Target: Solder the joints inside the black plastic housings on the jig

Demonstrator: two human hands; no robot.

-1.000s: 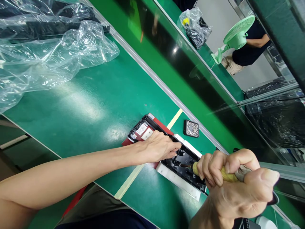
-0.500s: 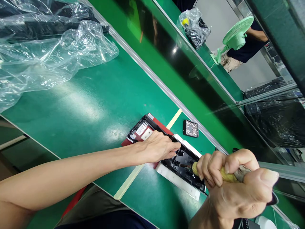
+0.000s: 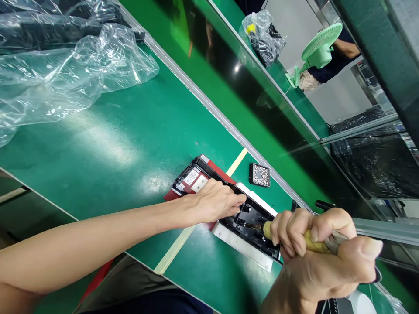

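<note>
A long black plastic housing (image 3: 255,215) lies open side up in a fixture with red and white blocks (image 3: 242,246). My left hand (image 3: 218,200) reaches across it, fingers closed and bent down into its middle; their tips are partly hidden. A label and a white plate (image 3: 199,183) show at the housing's left end. My right hand (image 3: 314,248) is wrapped around a yellow-handled screwdriver (image 3: 267,230). The dark shaft slants left, its tip down inside the housing close to my left fingers.
A small black box of screws (image 3: 261,175) stands behind the housing by the metal rail. Clear plastic bags (image 3: 81,65) over dark parts cover the far left of the green table (image 3: 114,144). Beyond the partition are a green fan (image 3: 322,46) and another person.
The whole view has shifted slightly left. Both hands, the screwdriver and the housing keep nearly the same positions relative to one another.
</note>
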